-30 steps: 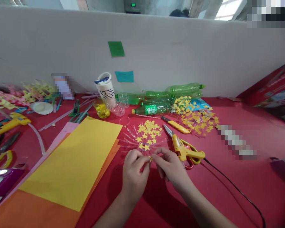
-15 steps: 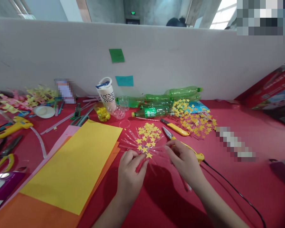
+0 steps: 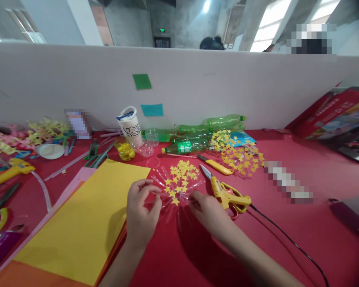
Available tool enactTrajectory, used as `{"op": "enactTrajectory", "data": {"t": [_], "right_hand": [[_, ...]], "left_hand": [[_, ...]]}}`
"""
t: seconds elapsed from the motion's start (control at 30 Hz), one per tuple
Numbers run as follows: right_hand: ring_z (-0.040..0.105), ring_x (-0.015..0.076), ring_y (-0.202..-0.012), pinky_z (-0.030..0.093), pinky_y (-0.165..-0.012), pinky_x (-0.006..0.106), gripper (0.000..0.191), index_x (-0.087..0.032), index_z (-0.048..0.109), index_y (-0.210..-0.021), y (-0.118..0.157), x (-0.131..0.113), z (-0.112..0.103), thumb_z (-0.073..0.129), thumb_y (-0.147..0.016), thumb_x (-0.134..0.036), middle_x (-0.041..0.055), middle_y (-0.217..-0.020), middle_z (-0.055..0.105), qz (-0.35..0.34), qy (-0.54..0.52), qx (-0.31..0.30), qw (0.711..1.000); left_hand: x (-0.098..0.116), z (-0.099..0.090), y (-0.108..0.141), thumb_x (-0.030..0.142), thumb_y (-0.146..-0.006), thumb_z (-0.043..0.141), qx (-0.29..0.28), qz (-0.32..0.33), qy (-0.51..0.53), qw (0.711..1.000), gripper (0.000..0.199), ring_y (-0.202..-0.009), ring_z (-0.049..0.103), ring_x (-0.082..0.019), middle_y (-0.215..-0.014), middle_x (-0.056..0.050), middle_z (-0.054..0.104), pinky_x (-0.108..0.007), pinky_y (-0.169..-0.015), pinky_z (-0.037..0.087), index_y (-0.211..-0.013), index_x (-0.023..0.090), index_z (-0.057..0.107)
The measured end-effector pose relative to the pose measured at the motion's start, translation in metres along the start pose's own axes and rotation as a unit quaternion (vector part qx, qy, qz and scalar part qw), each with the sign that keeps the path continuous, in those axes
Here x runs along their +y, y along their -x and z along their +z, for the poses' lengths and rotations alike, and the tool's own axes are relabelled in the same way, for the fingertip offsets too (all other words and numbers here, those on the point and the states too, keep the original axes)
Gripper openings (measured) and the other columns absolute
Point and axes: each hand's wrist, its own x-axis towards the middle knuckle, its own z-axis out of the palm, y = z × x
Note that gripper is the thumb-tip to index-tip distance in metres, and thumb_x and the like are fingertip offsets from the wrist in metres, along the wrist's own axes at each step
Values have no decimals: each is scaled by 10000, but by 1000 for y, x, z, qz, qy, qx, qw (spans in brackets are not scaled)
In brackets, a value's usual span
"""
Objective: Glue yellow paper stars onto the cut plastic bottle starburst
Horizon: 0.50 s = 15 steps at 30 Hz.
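Between my hands a cut clear plastic bottle piece [image 3: 184,196] lies with its strips fanned out, yellow paper stars [image 3: 184,169] on it. My left hand [image 3: 142,211] is at its left side, fingers loosely curled and a gap between thumb and forefinger. At the right side, the fingers of my right hand [image 3: 208,211] are pinched on a clear plastic strip near the lowest star. Just right of this hand is a yellow glue gun [image 3: 225,194] with a black cord. Scissors [image 3: 206,171] with yellow and red handles lie partly under the gun.
Yellow paper [image 3: 86,215] lies over orange and pink sheets at left. Behind are a utility knife [image 3: 218,165], green bottles [image 3: 194,145], a white cup [image 3: 131,127] and another star-covered piece [image 3: 242,157]. A second yellow glue gun [image 3: 13,171] is far left. A pale partition [image 3: 242,83] stands behind.
My left hand has moved left, its thumb and forefinger now apart. The right hand has come in to the plastic strips, uncovering the glue gun and scissors handles. The view has tilted up slightly.
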Motion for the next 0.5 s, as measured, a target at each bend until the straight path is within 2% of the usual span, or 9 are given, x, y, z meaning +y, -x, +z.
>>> {"op": "enactTrajectory", "data": {"t": [0.13, 0.23, 0.37, 0.5], "right_hand": [[620, 164, -675, 346, -582, 233, 147, -175, 596, -850, -3, -5, 6, 465, -842, -109, 68, -792, 692, -18, 5, -2, 1000], [611, 159, -638, 327, -561, 233, 134, -185, 605, -821, -1, -5, 0, 480, -851, -147, 50, -746, 685, -25, 18, -1, 1000], [580, 173, -569, 288, -524, 252, 175, -205, 620, -785, -4, 2, -29, 474, -870, -249, 36, -638, 649, 4, 65, 41, 997], [551, 160, -544, 289, -502, 250, 218, -218, 622, -816, -28, 8, -68, 444, -893, -317, 20, -623, 635, 34, 106, 101, 989]], "left_hand": [[0, -4, -11, 146, -813, 548, 27, 4, 18, 999, 86, -961, 545, -198, -961, -37, 548, -357, -872, 441, -839, 213, 596], [3, -8, -18, 171, -849, 527, 45, -14, 53, 997, 91, -862, 565, -166, -920, -21, 577, -309, -782, 465, -895, 213, 594], [12, -9, -29, 190, -870, 519, 51, -37, 62, 996, 127, -802, 567, -144, -912, -12, 588, -284, -736, 469, -968, 221, 593], [26, 0, -40, 160, -861, 515, 70, 4, 72, 995, 156, -976, 543, -174, -1063, -48, 509, -310, -830, 475, -955, 217, 624]]}}
